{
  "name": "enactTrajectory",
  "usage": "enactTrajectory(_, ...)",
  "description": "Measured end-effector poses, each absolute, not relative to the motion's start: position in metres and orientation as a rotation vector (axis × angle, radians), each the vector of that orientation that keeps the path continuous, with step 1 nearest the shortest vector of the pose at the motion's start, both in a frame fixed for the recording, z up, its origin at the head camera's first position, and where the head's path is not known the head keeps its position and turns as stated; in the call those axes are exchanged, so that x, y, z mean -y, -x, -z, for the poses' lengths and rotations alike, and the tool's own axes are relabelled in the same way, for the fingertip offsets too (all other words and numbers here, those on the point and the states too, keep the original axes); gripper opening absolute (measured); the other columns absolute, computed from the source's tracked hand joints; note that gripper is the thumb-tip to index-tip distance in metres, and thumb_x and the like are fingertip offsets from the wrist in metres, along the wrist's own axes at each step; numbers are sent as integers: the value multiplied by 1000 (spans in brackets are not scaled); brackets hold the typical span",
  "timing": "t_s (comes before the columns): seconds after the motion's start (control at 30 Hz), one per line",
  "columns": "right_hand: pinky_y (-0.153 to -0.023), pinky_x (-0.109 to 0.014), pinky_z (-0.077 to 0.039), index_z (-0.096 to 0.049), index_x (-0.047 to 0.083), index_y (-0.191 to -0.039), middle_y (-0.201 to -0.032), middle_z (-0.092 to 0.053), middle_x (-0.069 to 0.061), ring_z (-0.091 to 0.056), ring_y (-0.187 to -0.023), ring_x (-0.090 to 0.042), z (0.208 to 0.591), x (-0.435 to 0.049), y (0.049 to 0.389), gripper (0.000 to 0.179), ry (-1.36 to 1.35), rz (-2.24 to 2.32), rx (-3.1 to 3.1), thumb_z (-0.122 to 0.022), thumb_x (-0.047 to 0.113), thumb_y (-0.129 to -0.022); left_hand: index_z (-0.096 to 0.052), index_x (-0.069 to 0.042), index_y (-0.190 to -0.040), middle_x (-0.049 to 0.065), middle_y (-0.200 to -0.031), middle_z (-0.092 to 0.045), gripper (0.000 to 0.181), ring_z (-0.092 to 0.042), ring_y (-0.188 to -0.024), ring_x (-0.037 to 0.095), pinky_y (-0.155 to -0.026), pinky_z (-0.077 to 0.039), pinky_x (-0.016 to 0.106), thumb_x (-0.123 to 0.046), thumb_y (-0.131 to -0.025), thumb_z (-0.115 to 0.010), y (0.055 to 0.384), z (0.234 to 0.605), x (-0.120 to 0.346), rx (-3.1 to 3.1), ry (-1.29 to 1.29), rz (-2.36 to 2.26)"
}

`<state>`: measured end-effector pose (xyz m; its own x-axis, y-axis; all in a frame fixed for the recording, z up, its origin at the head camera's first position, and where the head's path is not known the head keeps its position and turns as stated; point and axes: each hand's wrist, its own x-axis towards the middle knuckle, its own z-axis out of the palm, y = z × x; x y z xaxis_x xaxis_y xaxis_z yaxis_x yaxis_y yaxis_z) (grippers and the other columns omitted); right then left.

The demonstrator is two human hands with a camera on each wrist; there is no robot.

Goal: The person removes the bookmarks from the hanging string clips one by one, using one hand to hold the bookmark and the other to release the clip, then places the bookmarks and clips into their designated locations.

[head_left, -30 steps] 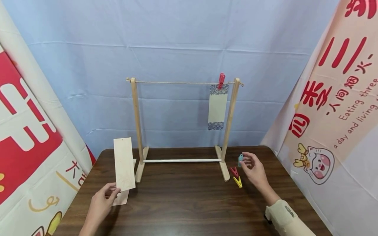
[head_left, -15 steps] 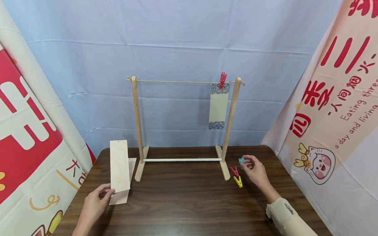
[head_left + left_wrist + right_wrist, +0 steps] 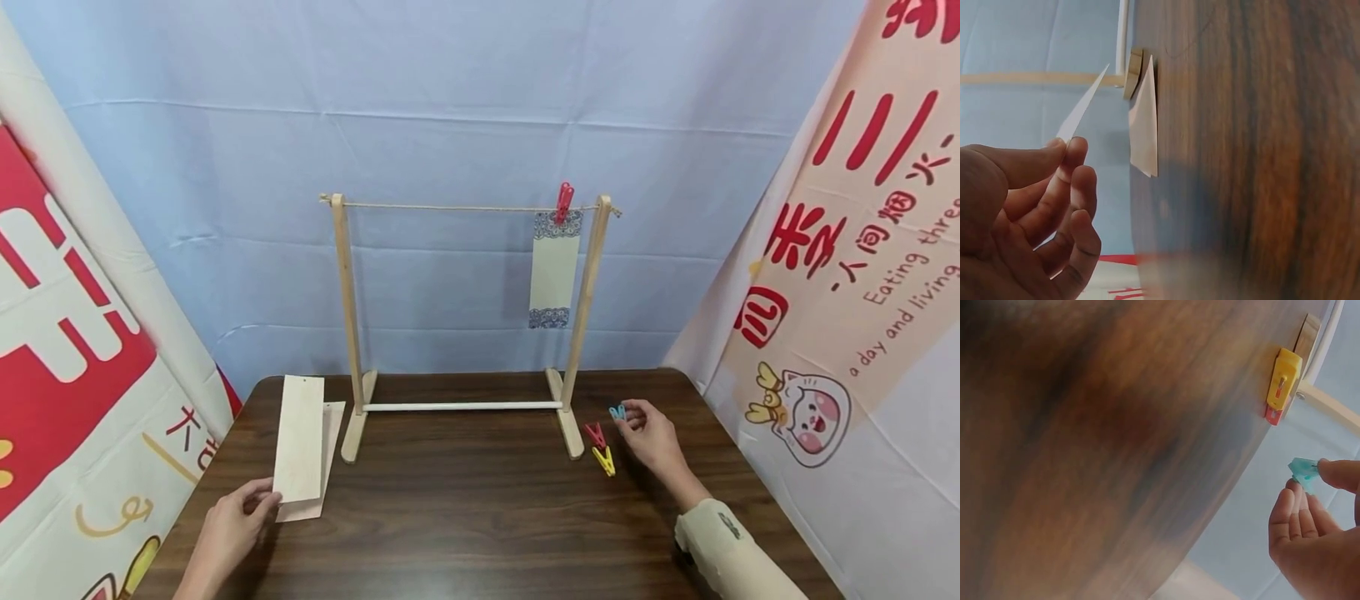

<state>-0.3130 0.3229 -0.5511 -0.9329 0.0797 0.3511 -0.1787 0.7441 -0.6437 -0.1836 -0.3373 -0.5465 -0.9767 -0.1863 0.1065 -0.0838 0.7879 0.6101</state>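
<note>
My left hand [image 3: 231,527] pinches a pale blank card [image 3: 300,442] by its lower left corner. The left wrist view shows that card [image 3: 1084,105] edge-on between thumb and forefinger, lifted off the table. Under and beside it, at least one more pale card [image 3: 333,433] lies on the tabletop. Over at the right, my right hand [image 3: 651,440] holds a small blue clothespin [image 3: 617,412] between thumb and fingers, raised above the table in the right wrist view. Nearby lie a red clothespin [image 3: 595,434] and a yellow clothespin [image 3: 603,462].
A wooden rack [image 3: 347,308] stands at the table's back with a string [image 3: 450,207] across its top. From the string's right end hangs a blue-patterned card [image 3: 555,273], held by a red clothespin [image 3: 564,202]. Behind hangs a blue cloth [image 3: 465,100].
The left hand has brought the card lower and to the left, nearer the cards on the table. In the right hand the blue clothespin has turned and sunk slightly.
</note>
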Motion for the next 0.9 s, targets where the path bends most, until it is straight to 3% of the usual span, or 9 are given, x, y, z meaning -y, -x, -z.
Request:
enactTrajectory(0.57,-71,-40,-52,-62,-6,-119,-95,-67,-16,-63,-83,-26,560,-317,315,34,68,-998,2790,-70,11,-92,-69,-5,-121,1,-93,-75,33,-60,-71,7,-66,-45,30,-26,-95,-70,181,551,343,2906,-189,985)
enactTrajectory(0.9,-68,-39,-52,-61,-8,-119,-95,-66,-18,-63,-81,-26,561,-317,319,34,109,-982,2842,-69,11,-92,-69,-3,-121,1,-92,-75,35,-59,-69,9,-61,-44,29,-28,-95,-70,182,555,345,2931,-194,1016)
